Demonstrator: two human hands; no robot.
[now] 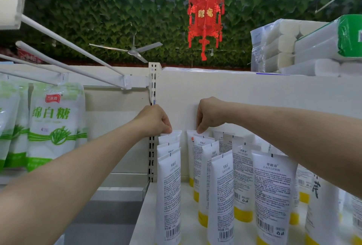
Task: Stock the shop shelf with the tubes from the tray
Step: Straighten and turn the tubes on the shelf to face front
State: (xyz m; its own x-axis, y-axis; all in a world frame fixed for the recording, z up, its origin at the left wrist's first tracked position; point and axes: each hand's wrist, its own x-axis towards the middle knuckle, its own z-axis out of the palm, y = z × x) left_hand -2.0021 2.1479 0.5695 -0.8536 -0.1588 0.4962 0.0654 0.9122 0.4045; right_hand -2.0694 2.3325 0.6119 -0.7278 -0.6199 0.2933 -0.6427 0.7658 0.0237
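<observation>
White shop shelf (184,201) filling lower right of frame, tubes (272,195) standing in rows, yellow caps down. Am reaching both arms to back row at frame centre. Left hand (154,120) pinching top seam of rearmost tube in left column (170,137). Right hand (210,114) pinching top of rear tube one column over (191,156). Sugar bags (55,123) hanging at left. Red lantern (204,18) dangling up top.
</observation>
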